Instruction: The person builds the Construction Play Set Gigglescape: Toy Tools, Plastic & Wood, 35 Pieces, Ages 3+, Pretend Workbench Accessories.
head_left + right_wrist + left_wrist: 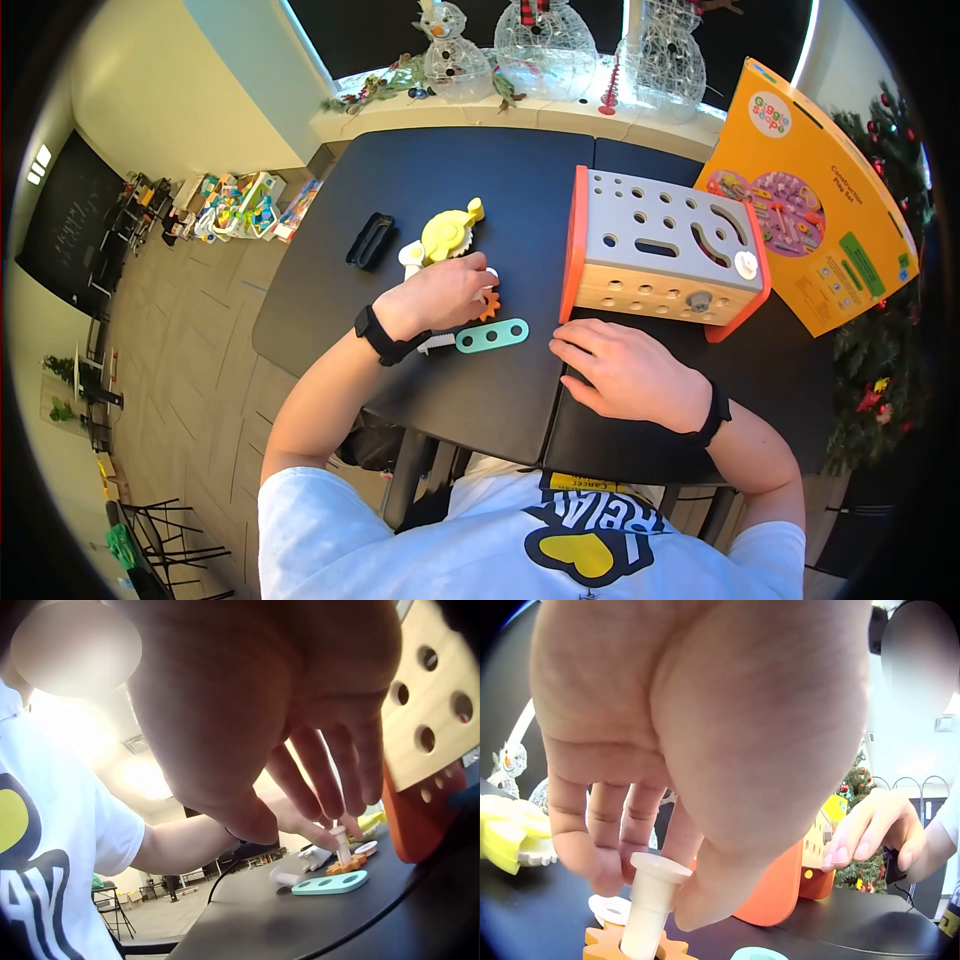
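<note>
My left hand point(440, 293) reaches over the small parts on the dark table. Its thumb and fingers pinch a cream toy bolt point(646, 907), which stands upright in the hole of an orange toy gear point(604, 943). Close by lie a teal strip with holes point(492, 336), another pale bolt point(285, 877) and a white ring-shaped piece point(609, 908). Beyond the left hand is a yellow toy piece point(446, 236) with a toothed white edge. My right hand point(640, 375), fingers relaxed and holding nothing, is beside the near left corner of the toy workbench point(655, 262).
An orange toy box point(850, 240) leans upright behind the workbench on the right. A small black tray point(371, 241) lies at the left of the table. Wire snowmen point(545, 55) stand on the sill at the back. A seam divides the tabletop point(480, 400).
</note>
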Action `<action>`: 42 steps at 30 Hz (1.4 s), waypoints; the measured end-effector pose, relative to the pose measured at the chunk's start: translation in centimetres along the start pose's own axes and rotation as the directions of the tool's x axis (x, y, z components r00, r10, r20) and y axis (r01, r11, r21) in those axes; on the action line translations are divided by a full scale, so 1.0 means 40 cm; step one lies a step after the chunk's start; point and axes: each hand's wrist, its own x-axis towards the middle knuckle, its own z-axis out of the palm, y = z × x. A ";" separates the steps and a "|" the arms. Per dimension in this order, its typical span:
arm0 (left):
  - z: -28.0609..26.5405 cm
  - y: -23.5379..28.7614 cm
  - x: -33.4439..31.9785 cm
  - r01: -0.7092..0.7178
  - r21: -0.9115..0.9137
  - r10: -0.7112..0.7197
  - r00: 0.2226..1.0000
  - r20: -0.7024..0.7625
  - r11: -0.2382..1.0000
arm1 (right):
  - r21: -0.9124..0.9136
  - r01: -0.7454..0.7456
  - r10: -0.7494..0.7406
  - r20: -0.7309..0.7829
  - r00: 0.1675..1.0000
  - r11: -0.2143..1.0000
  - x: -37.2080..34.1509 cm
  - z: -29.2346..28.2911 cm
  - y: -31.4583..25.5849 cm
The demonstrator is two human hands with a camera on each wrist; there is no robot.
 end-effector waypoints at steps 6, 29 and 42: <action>0.037 -0.019 0.013 -0.034 -0.030 0.036 0.995 0.093 0.999 | 0.014 -0.028 0.028 0.011 1.000 1.000 -0.016 -0.007 0.011; -0.002 0.013 -0.045 -0.125 -0.107 0.112 0.987 -0.116 0.986 | 0.321 -0.091 0.106 -0.030 0.994 0.943 -0.010 -0.006 0.037; 0.012 0.024 0.023 -0.108 -0.090 0.090 0.979 -0.181 0.990 | 0.310 -0.148 0.118 0.114 0.986 0.939 0.007 0.024 0.039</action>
